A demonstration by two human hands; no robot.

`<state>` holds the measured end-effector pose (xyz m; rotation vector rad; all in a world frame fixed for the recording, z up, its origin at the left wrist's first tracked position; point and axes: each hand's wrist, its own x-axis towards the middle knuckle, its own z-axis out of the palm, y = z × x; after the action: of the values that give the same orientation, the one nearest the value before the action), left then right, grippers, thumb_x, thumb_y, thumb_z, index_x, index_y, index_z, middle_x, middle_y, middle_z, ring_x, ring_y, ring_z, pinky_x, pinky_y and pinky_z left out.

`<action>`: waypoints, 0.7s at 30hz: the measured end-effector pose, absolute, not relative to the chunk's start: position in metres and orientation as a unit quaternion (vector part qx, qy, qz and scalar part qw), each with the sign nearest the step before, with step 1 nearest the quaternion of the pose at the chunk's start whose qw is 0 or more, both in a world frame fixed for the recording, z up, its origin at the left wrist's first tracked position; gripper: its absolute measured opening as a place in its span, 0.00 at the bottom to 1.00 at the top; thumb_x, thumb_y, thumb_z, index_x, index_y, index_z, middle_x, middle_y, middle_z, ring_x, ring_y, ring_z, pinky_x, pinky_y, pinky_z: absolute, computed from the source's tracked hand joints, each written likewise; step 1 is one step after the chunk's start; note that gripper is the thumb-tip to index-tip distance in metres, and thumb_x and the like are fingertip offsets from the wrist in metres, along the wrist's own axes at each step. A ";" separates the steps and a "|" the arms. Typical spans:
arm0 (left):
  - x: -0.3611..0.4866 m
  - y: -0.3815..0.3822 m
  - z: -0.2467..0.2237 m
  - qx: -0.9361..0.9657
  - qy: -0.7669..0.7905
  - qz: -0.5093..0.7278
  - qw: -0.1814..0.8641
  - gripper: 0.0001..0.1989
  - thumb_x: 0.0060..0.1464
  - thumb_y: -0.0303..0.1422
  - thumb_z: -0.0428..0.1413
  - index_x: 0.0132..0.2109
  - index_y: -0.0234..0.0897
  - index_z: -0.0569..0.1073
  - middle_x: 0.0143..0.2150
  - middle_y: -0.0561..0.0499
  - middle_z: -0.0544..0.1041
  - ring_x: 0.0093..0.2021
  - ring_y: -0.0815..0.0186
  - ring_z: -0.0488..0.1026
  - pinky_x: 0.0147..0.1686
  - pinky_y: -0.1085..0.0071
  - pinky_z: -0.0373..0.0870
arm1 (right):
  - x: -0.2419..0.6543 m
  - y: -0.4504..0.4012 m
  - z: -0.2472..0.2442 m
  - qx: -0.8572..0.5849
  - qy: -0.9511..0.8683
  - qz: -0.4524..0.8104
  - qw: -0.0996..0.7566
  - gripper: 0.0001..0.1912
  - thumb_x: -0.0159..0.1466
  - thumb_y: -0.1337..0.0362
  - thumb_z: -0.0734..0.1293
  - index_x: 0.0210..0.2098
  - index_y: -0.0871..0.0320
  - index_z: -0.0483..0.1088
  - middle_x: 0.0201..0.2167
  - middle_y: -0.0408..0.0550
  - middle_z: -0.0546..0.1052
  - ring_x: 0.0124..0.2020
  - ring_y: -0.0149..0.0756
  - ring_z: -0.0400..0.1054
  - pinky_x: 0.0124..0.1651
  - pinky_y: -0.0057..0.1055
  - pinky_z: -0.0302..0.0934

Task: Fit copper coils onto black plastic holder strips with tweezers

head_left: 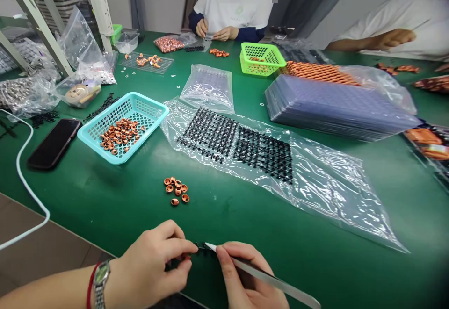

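Near the table's front edge, my left hand (154, 262) pinches a small black toothed strip (201, 246) between thumb and fingers. A bit of orange shows at those fingertips, mostly hidden. My right hand (245, 278) is closed around metal tweezers (273, 282). Their pale tip touches or lies right beside the strip; I cannot tell which. Just beyond my left hand lies a loose group of small copper-coloured cups (177, 190) with holes. More of these copper cups (121, 133) fill part of a light blue basket (154, 112).
Rows of black strips (263, 152) lie on a clear plastic sheet (333, 197). Behind it stand stacked clear trays (336, 108) and a green basket (263, 68). A phone (54, 144) and white cable (21, 168) lie left. Two people sit across the green table (224, 215).
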<state>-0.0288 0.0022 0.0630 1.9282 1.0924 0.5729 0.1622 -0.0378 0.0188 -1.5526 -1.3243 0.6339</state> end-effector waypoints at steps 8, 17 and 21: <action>-0.030 0.009 0.053 0.759 0.437 0.264 0.404 0.13 0.55 0.22 0.52 0.44 0.32 0.79 0.38 0.46 0.76 0.32 0.69 0.75 0.33 0.77 0.73 | 0.166 -0.033 0.027 -0.631 -0.492 0.354 0.484 0.11 0.63 0.56 0.72 0.30 0.56 0.77 0.30 0.48 0.79 0.29 0.37 0.75 0.31 0.25 0.72; -0.026 0.013 0.057 0.723 0.449 0.305 0.427 0.15 0.53 0.21 0.54 0.47 0.35 0.77 0.37 0.49 0.77 0.34 0.69 0.75 0.37 0.75 0.75 | 0.166 -0.033 0.028 -0.636 -0.461 0.363 0.500 0.11 0.62 0.55 0.73 0.31 0.56 0.78 0.31 0.49 0.80 0.28 0.37 0.75 0.33 0.27 0.73; -0.019 0.005 0.060 0.643 0.460 0.334 0.514 0.13 0.53 0.21 0.55 0.43 0.35 0.80 0.40 0.48 0.77 0.34 0.69 0.76 0.36 0.76 0.76 | 0.165 -0.039 0.020 -0.596 -0.425 0.361 0.578 0.07 0.62 0.60 0.73 0.31 0.56 0.76 0.31 0.47 0.78 0.29 0.34 0.74 0.32 0.25 0.70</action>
<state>-0.0186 0.0047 0.0598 1.5458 1.1051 0.8017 0.1647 -0.0394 0.0202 -1.3946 -0.9955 0.8436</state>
